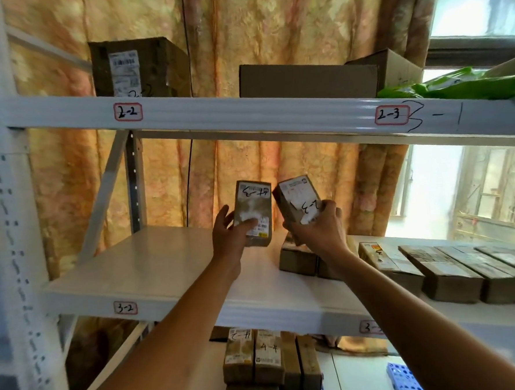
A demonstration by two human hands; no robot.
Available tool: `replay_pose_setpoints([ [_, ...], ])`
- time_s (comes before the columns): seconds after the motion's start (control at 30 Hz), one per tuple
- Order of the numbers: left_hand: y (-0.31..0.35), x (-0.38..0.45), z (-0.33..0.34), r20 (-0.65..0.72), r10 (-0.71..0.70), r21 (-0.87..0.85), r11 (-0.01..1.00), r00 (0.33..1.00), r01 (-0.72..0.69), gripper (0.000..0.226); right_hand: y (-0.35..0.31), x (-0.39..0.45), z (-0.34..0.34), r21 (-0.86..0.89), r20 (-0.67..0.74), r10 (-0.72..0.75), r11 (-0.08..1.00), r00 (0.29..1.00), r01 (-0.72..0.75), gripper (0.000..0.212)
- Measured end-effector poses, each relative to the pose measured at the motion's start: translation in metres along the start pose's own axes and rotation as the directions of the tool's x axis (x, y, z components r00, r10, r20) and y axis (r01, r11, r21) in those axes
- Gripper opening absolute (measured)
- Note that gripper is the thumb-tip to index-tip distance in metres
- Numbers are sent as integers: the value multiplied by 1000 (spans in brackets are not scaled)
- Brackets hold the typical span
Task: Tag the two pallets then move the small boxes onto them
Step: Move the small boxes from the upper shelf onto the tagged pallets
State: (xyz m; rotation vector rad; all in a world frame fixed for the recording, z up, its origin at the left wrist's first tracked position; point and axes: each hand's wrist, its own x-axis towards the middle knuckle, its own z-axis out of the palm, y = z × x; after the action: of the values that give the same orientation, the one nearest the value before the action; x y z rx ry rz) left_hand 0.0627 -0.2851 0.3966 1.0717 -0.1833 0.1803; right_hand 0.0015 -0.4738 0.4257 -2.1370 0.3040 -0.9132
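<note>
At the far left a white slotted upright (1, 210) carries the shelves. On the top shelf (245, 112), near its left end, a dark carton (140, 68) with a barcode label stands just above a tag reading 2-2 (128, 112); further right a plain brown carton (308, 80) sits beside another box (393, 66), then a green plastic bag (469, 87) lies at the right end, above a tag reading 2-3 (392, 115). Below, the middle shelf (152, 270) bears a tag 3-2 (125, 307) on its front edge. Above the middle of this shelf the left hand (233, 237) grasps a small box (253, 213), held upright off the shelf, thumb across its labelled face. Just beside it the right hand (320, 225) grips a second small box (297, 206), tilted, with fingers curled over its lower end; the two boxes are near each other, and whether they touch cannot be told. Beneath the right hand more small boxes (296, 260) rest on the shelf, and a row of flat boxes (448, 270) runs along toward its right end. Lower down, between the forearms, stacked small boxes (260, 357) stand on a blue pallet (403, 379).
</note>
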Motion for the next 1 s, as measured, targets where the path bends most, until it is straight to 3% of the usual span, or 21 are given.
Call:
replay_pose_setpoints([
  [0.2, 10, -33, -6, 154, 20, -76, 997, 988, -9, 88, -18, -43, 10, 275, -17, -18, 961, 1000, 22, 102],
  [0.37, 15, -65, -18, 177, 30, -50, 999, 984, -22, 87, -19, -77, -10, 426, 42, -17, 905, 999, -2, 48],
  [0.5, 27, -113, -25, 194, -2, -10, 1000, 981, 4, 99, -7, -117, -39, 540, 130, -63, 842, 989, -17, 60],
  [0.63, 45, -167, -27, 277, 26, 83, 995, 961, -51, 62, -2, -162, -74, 566, 128, -69, 824, 989, -16, 79],
  [0.77, 37, -231, -37, 210, 26, 74, 996, 977, -42, 63, 16, -216, -100, 625, 155, -103, 780, 983, -16, 63],
  [0.93, 16, -292, -67, 138, -120, 119, 987, 983, 103, 51, 35, -270, -121, 598, 341, -57, 783, 938, -170, 33],
  [1.0, 10, -301, -75, 108, -163, 119, 982, 981, 150, 57, 36, -276, -127, 573, 407, -47, 791, 912, -214, 33],
])
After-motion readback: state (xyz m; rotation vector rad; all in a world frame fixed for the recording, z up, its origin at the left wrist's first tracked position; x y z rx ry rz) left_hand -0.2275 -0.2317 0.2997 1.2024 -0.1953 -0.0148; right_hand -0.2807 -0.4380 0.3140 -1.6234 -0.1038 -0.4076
